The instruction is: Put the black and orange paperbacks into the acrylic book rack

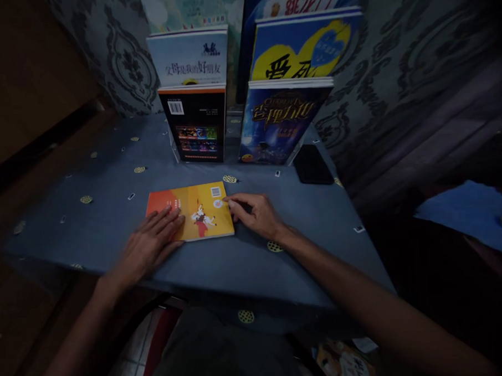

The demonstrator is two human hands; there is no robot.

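Observation:
A small orange and yellow book (213, 225) lies flat on the table, its back cover up, with a barcode and a cartoon figure in white and red. My left hand (155, 236) rests flat across the cover's left part, fingers stretched out. At the book's right edge is my right hand (254, 213), its fingers curled and thumb and index finger closed on the edge near the barcode. The pages are hidden beneath the cover.
The table (111, 222) has a grey-blue cloth with pineapple prints. Behind the book, two racks hold upright books, among them a black one (196, 124) and a blue one (279, 123). A dark phone (314, 164) lies by the right rack. Patterned wall covering is behind.

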